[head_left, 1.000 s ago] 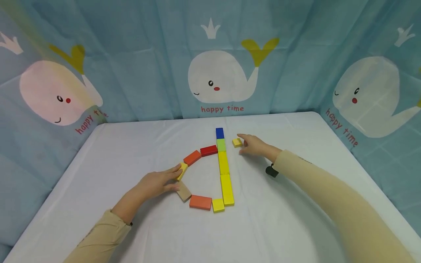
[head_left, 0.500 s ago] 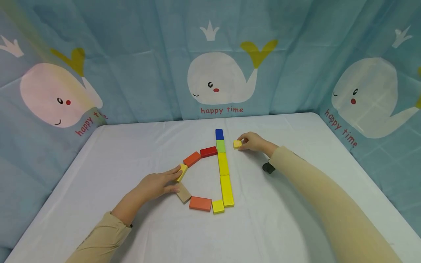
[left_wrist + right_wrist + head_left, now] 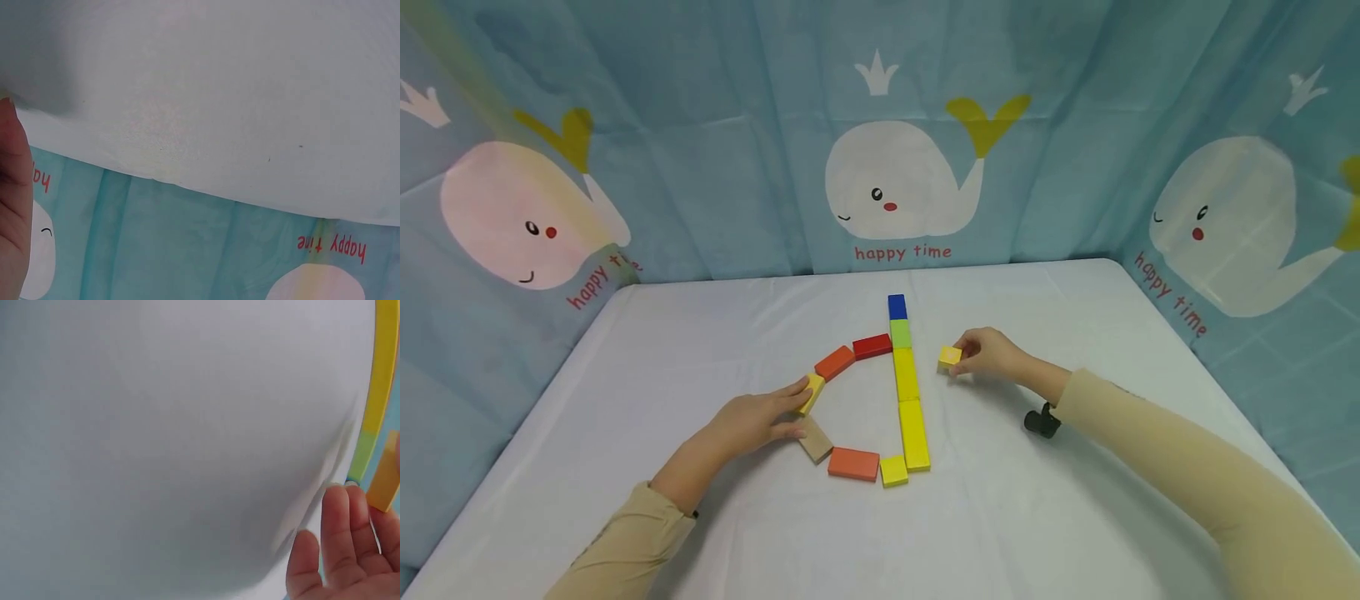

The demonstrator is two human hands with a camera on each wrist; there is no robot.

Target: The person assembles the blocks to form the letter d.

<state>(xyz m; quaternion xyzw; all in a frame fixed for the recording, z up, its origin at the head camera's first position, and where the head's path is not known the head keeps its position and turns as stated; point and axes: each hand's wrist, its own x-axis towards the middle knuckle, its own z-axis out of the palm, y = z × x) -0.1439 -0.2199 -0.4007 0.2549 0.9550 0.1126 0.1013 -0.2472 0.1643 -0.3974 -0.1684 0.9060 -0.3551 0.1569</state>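
Note:
My right hand [image 3: 994,353] pinches a small yellow block [image 3: 950,357] between thumb and fingers, right of the column of blocks. In the right wrist view the block [image 3: 384,472] shows at the fingers. My left hand [image 3: 754,422] rests with extended fingers on a pale yellow block [image 3: 811,392], its thumb at a tan block [image 3: 815,439]. These belong to a curve with an orange block [image 3: 835,362], a red block [image 3: 872,347], a coral block [image 3: 853,464] and a yellow square block [image 3: 894,471]. In the left wrist view only the edge of the left hand [image 3: 12,206] shows.
The straight column runs from a blue block [image 3: 897,307] through a green block [image 3: 900,333] to two long yellow blocks [image 3: 914,435]. A white cloth covers the table [image 3: 715,542]. A blue curtain [image 3: 737,192] with whales stands behind. A black device [image 3: 1041,421] is at the right wrist.
My right hand has taken hold of the small yellow block and moved it toward me and slightly right. The left hand keeps its place on the curve.

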